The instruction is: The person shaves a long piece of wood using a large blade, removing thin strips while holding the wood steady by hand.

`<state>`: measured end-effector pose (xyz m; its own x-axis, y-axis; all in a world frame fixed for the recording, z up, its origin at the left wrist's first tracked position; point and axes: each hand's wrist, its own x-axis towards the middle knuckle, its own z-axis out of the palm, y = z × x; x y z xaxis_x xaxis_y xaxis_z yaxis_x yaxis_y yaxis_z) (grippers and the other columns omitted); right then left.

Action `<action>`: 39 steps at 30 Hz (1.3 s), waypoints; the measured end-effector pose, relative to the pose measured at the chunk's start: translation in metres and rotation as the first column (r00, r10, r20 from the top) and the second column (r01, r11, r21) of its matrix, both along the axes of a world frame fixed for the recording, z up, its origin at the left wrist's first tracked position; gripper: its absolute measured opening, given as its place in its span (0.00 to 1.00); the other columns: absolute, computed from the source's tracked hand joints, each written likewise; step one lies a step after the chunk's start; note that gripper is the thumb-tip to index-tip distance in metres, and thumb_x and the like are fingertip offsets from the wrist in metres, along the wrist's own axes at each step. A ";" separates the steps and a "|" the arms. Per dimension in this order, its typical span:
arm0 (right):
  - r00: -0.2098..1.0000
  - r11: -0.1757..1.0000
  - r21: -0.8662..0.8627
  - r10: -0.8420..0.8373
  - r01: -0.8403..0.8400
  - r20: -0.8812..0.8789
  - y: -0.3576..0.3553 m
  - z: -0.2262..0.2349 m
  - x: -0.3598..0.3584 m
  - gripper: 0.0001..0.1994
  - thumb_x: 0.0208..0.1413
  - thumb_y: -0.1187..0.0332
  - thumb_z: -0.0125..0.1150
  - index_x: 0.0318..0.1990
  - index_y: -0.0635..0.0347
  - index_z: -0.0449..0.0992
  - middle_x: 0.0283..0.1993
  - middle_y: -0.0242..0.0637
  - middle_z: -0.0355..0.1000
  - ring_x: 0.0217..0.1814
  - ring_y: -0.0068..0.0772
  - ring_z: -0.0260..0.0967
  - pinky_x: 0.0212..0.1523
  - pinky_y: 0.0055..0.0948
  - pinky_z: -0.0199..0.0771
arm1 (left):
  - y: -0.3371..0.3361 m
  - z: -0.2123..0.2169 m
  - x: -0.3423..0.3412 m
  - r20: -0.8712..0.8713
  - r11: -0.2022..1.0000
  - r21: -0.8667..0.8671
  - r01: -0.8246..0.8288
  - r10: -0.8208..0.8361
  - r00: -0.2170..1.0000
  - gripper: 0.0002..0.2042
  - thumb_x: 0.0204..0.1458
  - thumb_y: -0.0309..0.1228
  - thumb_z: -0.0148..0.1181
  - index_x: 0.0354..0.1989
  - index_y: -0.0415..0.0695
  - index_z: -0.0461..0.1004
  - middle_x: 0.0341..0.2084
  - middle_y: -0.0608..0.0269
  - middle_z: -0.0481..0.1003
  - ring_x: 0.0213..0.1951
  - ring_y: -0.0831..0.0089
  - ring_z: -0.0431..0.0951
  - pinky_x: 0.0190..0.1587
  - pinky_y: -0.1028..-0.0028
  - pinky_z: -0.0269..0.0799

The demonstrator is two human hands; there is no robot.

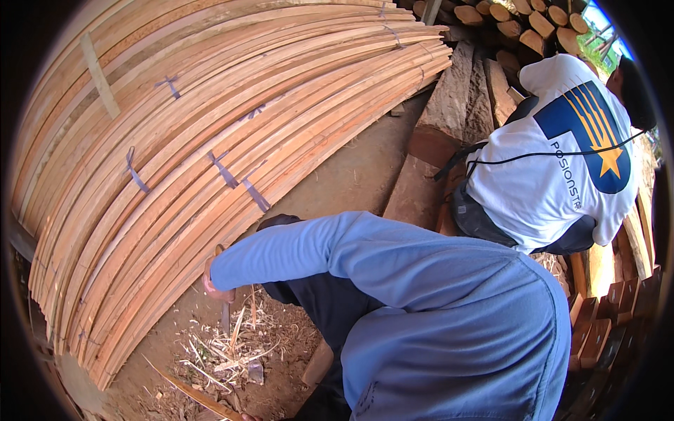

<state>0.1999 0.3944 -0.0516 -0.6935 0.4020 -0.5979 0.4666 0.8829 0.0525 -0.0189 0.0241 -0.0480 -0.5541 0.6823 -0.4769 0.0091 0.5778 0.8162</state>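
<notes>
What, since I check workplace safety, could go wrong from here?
The blade in the right hand looks uncovered; a slip might cut the left hand, barely in view by the strip. Loose shavings could slide underfoot. If a purple tie gave way, the bundled boards might shift.

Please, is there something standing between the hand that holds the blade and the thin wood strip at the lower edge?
Only loose wood shavings on the ground show between the hand, its blade and the wood strip; nothing larger visibly blocks.
</notes>
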 end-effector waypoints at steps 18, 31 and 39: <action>0.990 1.000 0.003 -0.020 0.020 -0.138 0.005 -0.017 0.007 0.27 0.55 0.43 0.59 0.51 0.55 0.80 0.51 0.44 0.77 0.55 0.44 0.74 0.51 0.47 0.77 | 0.001 -0.023 -0.016 0.096 0.997 -0.065 0.031 -0.024 0.995 0.30 0.64 0.43 0.55 0.66 0.42 0.51 0.24 0.59 0.69 0.18 0.75 0.65 0.18 0.74 0.61; 0.925 0.940 -0.076 -0.341 0.333 -0.167 -0.019 0.060 0.007 0.32 0.58 0.43 0.59 0.38 0.76 0.79 0.38 0.62 0.77 0.43 0.57 0.78 0.48 0.47 0.76 | -0.015 0.009 0.004 0.286 0.997 -0.055 0.051 -0.033 0.958 0.25 0.57 0.16 0.42 0.65 0.40 0.54 0.41 0.62 0.68 0.28 0.78 0.69 0.26 0.76 0.71; 0.719 0.824 -0.408 -0.552 0.393 -0.422 -0.088 0.027 -0.023 0.34 0.61 0.40 0.51 0.41 0.72 0.80 0.35 0.59 0.78 0.40 0.57 0.78 0.49 0.48 0.75 | 0.012 0.038 0.013 0.227 0.981 -0.194 0.023 0.022 0.974 0.19 0.69 0.42 0.43 0.64 0.47 0.60 0.26 0.68 0.69 0.16 0.82 0.62 0.16 0.80 0.59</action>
<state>0.1773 0.3061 -0.0246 -0.6835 0.6378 -0.3550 0.7124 0.4771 -0.5146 -0.0063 0.0361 -0.0099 -0.4154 0.5647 -0.7131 -0.1633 0.7249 0.6692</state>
